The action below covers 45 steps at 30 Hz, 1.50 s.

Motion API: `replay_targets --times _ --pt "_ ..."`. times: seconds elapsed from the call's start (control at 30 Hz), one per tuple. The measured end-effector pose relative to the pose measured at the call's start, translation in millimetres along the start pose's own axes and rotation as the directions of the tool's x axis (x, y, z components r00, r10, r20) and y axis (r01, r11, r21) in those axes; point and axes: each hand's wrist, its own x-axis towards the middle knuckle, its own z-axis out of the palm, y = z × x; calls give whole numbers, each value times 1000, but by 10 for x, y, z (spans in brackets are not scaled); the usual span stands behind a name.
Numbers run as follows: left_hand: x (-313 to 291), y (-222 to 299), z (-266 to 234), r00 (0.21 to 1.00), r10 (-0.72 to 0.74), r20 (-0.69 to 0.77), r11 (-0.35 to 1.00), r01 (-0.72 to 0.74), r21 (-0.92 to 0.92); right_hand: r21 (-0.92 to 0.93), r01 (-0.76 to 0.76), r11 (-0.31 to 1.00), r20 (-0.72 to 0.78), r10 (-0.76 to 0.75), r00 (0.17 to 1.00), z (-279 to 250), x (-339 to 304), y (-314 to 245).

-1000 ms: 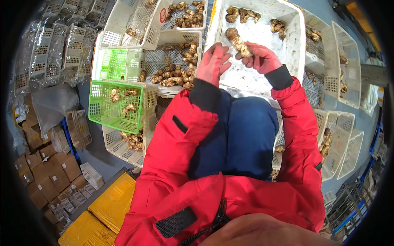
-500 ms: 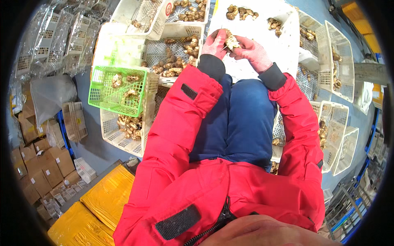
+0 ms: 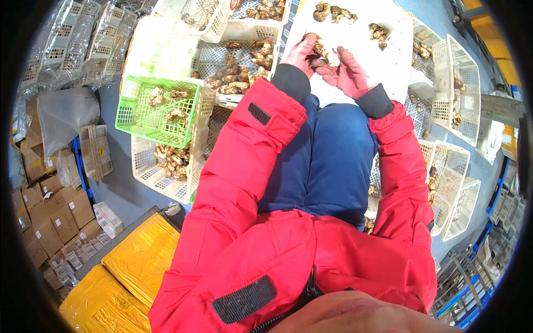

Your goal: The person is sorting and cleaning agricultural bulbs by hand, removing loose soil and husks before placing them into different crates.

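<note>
A knobbly brown-and-white mushroom (image 3: 319, 49) is held over the white work surface (image 3: 384, 75), beyond my knees. My left hand (image 3: 300, 56), in a pinkish glove, is closed around its far left side. My right hand (image 3: 353, 76), gloved alike, has thumb and forefinger about the pale lower end; the fingers partly cover the mushroom. More mushrooms lie at the far edge of the surface, one cluster (image 3: 335, 13) straight ahead and another (image 3: 378, 35) to the right.
On the left stand a green basket (image 3: 123, 105) with a few mushrooms and white crates (image 3: 145, 176) holding more. Further white crates (image 3: 468, 108) line the right. Yellow-wrapped boxes (image 3: 139, 252) sit at lower left, with cardboard cartons (image 3: 58, 222) beyond.
The mushroom has been turned, its pale end now lower and more covered by fingers. My right hand has rotated, with its forefinger raised. The whole view has shifted slightly.
</note>
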Motion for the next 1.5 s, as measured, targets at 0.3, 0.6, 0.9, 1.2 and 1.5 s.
replay_targets --times 0.3,0.6,0.9,1.2,1.5 --pt "54 -50 -7 943 7 -333 999 -22 -40 -259 8 966 -114 -39 993 127 -65 -30" --pt "-130 133 -7 872 160 -462 912 -310 -269 -428 -34 903 -131 -25 991 45 -130 -99" --pt "-1803 1049 -1775 717 364 -594 692 -636 -343 -406 -36 913 -75 6 997 88 -26 36" --pt "-1908 1024 -1501 855 130 -502 767 -408 -496 -407 -50 912 -170 -22 985 -108 -170 -159" --pt "-403 630 351 998 -55 12 971 57 -231 -363 229 903 -403 -374 836 -982 -237 -602"
